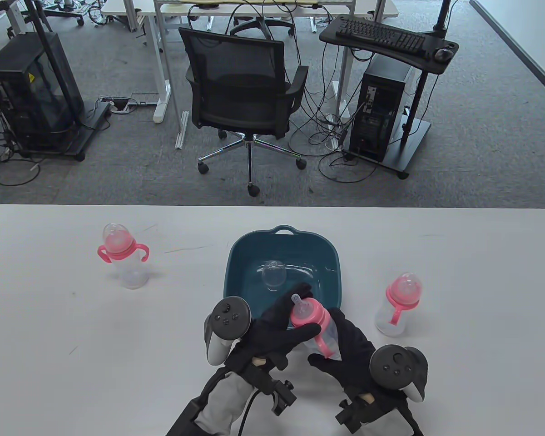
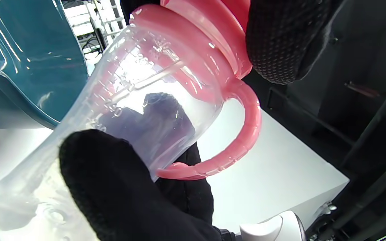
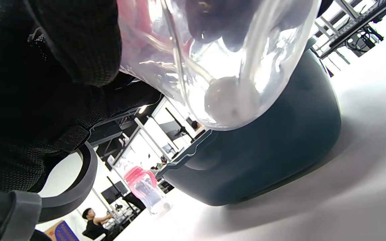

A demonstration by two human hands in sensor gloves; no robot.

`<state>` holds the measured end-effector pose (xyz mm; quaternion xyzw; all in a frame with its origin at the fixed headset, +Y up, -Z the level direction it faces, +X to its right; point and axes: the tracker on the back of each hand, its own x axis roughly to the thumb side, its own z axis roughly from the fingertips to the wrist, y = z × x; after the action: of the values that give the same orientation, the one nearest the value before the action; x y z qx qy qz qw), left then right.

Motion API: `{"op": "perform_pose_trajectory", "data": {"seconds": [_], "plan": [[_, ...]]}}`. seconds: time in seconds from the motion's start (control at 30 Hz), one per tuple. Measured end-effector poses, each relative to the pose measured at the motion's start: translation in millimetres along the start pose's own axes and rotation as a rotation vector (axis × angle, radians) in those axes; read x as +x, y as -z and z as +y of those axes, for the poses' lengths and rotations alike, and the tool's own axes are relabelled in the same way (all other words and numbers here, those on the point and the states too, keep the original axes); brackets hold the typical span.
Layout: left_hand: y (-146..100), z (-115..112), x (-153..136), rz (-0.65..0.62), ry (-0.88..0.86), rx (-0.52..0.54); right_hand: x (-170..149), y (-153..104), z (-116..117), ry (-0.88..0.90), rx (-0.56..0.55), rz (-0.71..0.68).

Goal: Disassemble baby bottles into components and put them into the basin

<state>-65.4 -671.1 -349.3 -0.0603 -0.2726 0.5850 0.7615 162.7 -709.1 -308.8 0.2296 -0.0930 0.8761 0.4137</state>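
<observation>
A baby bottle with a pink collar, handles and a bare nipple is held tilted just above the near edge of the teal basin. My left hand grips its pink collar; one left fingertip presses on the ring. My right hand holds the clear body from below, and its thumb lies across the plastic. A clear dome cap lies inside the basin. In the right wrist view the bottle's base hangs in front of the basin wall.
Two more capped bottles stand on the white table: one with pink handles at the left, also seen in the right wrist view, and one right of the basin. An office chair stands beyond the far edge.
</observation>
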Motion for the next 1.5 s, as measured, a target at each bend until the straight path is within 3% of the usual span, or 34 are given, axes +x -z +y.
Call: {"op": "perform_pose_trajectory", "data": {"seconds": [0.33, 0.7, 1.23, 1.5], "plan": [[0, 10, -1, 0.007, 0.032, -0.021, -5, -2, -11, -0.011, -0.047, 0.016], [1, 8, -4, 0.009, 0.000, -0.045, 0, -1, -1, -0.028, 0.002, -0.008], [-6, 29, 23, -0.084, -0.006, 0.108, 1, 0, 1, -0.015, 0.015, -0.012], [-1, 34, 46, -0.108, -0.084, 0.119, 0, 0, 3, -0.015, 0.029, -0.006]]}}
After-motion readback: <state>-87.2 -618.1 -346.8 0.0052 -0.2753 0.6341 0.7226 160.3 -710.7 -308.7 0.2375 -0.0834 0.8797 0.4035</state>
